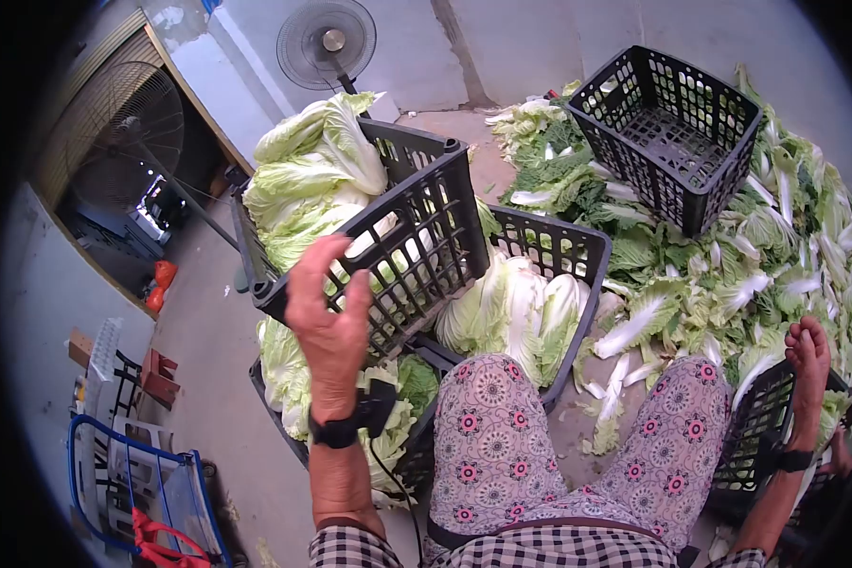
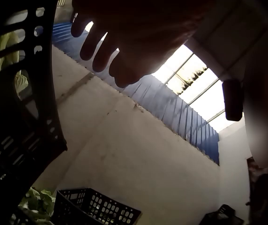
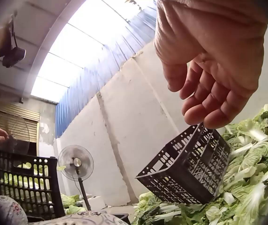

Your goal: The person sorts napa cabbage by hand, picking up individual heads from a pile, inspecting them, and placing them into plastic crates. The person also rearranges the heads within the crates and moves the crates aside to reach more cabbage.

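Observation:
My left hand [image 1: 329,331] is raised in front of the tilted black crate [image 1: 417,256], fingers apart; in the left wrist view the hand [image 2: 134,42] has fairly straight fingers and holds nothing. Whether it touches the rim cannot be told. Pale green cabbages [image 1: 327,170] fill this crate, which rests on other crates. Beside it, a lower crate [image 1: 592,284] holds more cabbages [image 1: 516,308]. My right hand [image 1: 808,364] is held up at the right, above a crate [image 1: 762,431]; its fingers curl loosely around nothing in the right wrist view [image 3: 213,70].
An empty black crate [image 1: 701,185] sits on a wide heap of loose leaves [image 1: 672,312] at the right. Fans [image 1: 327,43] stand at the back and left. A blue-framed cart [image 1: 175,492] is at lower left. My patterned knees are between the crates.

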The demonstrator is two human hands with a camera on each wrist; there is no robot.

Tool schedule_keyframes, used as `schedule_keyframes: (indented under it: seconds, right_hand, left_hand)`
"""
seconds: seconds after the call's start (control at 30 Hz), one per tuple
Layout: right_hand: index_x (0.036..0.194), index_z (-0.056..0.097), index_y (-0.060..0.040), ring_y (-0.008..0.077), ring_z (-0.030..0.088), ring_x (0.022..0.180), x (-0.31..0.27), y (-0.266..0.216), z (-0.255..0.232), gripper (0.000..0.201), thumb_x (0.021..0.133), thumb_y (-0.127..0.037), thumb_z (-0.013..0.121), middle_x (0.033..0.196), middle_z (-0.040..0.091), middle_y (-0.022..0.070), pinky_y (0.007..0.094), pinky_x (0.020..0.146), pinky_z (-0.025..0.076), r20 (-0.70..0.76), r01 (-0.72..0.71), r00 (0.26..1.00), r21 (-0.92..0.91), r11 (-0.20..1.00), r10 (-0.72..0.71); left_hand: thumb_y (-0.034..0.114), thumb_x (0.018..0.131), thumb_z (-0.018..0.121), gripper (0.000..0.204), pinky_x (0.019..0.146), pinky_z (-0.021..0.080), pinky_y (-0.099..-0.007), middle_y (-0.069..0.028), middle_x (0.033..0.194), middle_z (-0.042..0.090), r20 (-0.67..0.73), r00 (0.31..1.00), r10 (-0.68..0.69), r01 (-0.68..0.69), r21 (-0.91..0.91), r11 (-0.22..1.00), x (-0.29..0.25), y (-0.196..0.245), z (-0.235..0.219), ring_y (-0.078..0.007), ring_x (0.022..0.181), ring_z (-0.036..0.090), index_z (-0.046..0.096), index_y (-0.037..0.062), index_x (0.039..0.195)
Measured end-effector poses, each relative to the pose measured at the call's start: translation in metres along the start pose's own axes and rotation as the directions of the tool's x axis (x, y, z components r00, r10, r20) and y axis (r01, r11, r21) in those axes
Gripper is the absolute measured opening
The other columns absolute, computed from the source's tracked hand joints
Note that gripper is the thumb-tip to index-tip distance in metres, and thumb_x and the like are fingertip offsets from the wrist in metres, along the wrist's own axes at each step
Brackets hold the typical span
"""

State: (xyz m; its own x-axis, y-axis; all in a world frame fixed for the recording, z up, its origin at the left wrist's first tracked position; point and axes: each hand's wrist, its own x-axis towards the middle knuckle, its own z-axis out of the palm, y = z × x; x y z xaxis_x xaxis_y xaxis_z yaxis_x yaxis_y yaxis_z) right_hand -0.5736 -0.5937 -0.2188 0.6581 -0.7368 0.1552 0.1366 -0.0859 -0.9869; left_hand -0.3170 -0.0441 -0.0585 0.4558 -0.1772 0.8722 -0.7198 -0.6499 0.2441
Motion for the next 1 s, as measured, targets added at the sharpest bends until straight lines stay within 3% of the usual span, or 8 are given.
schedule_keyframes:
  seconds: [0.1,0.17,0.23,0.37,0.47,0.7,0.8,1.0]
  right_hand:
    - [0.118,0.054,-0.0063,0.0068,0.059,0.084,-0.002,0.002,0.014,0.028,0.093,-0.02,0.056,0.102,0.062,0.0027,0.0188,0.072,0.048,0.024,-0.037,0.999,0.025,0.999,0.036]
    - [0.117,0.054,-0.0059,0.0072,0.059,0.084,-0.001,0.006,0.017,0.028,0.094,-0.02,0.056,0.101,0.062,0.0031,0.0191,0.072,0.048,0.056,-0.067,0.996,0.051,0.996,0.065]
    - [0.117,0.054,-0.0055,0.0079,0.06,0.084,0.0,0.005,0.024,0.028,0.094,-0.021,0.056,0.101,0.062,0.0038,0.0193,0.072,0.048,0.059,-0.097,0.994,0.03,0.995,0.095]
    - [0.118,0.053,-0.0064,0.0062,0.059,0.081,-0.003,0.001,0.035,0.027,0.094,-0.02,0.054,0.1,0.062,0.0026,0.0188,0.069,0.049,0.072,-0.134,0.988,-0.039,0.99,0.136]
    - [0.117,0.053,-0.0067,0.0061,0.06,0.08,-0.003,0.006,0.036,0.026,0.094,-0.02,0.054,0.099,0.062,0.0021,0.0189,0.069,0.049,0.102,-0.16,0.981,-0.047,0.986,0.164]
    - [0.117,0.054,-0.0068,0.0062,0.06,0.079,-0.005,0.009,0.055,0.026,0.094,-0.02,0.055,0.097,0.062,0.0014,0.019,0.068,0.048,0.208,-0.196,0.956,-0.076,0.978,0.208]
    - [0.116,0.054,-0.0066,0.0064,0.06,0.079,-0.009,-0.001,0.065,0.026,0.093,-0.02,0.055,0.097,0.062,0.0014,0.0194,0.069,0.048,0.231,-0.222,0.944,-0.087,0.971,0.237]
    - [0.114,0.055,-0.0041,0.0078,0.06,0.081,-0.006,0.009,0.074,0.027,0.092,-0.019,0.054,0.099,0.063,0.0039,0.0214,0.072,0.049,0.275,-0.238,0.928,-0.085,0.967,0.253]
  left_hand:
    - [0.012,0.076,0.071,0.051,0.099,0.038,-0.0388,-0.0131,0.121,0.057,0.04,0.999,-0.032,0.013,0.398,0.917,0.004,-0.028,-0.054,-0.0307,0.115,0.051,0.053,0.0062,0.123]
    - [0.01,0.076,0.071,0.052,0.095,0.042,-0.0363,-0.014,0.12,0.057,0.15,0.961,-0.234,0.187,0.275,0.943,-0.004,-0.055,-0.07,-0.0311,0.11,0.055,0.051,0.0068,0.124]
    - [0.009,0.075,0.071,0.039,0.093,0.043,-0.0342,-0.0138,0.115,0.06,0.198,0.98,-0.019,-0.038,0.282,0.959,-0.005,-0.081,-0.072,-0.0303,0.106,0.057,0.056,0.005,0.111]
    - [0.007,0.074,0.071,0.022,0.083,0.045,-0.0327,-0.0117,0.096,0.061,0.106,0.994,0.006,-0.033,0.255,0.966,0.001,-0.108,-0.061,-0.027,0.09,0.06,0.056,0.0024,0.089]
    - [0.007,0.072,0.073,0.02,0.073,0.045,-0.0325,-0.0081,0.079,0.056,0.082,0.996,-0.036,0.016,0.229,0.973,0.003,-0.101,-0.054,-0.0241,0.075,0.056,0.056,0.0032,0.082]
    - [0.012,0.07,0.077,0.022,0.069,0.045,-0.0317,-0.0068,0.075,0.059,0.08,0.997,0.022,-0.046,0.301,0.952,0.041,-0.05,-0.008,-0.0225,0.074,0.057,0.061,0.0046,0.084]
    - [0.014,0.072,0.077,0.024,0.064,0.046,-0.0271,-0.0058,0.071,0.06,0.08,0.983,-0.167,0.157,0.117,0.981,0.066,-0.036,0.01,-0.0145,0.066,0.058,0.06,0.002,0.083]
    - [0.008,0.069,0.073,0.021,0.063,0.047,-0.0311,-0.0072,0.071,0.061,0.241,0.968,0.064,-0.108,0.175,0.979,0.061,0.007,0.043,-0.0216,0.066,0.061,0.056,0.0049,0.08]
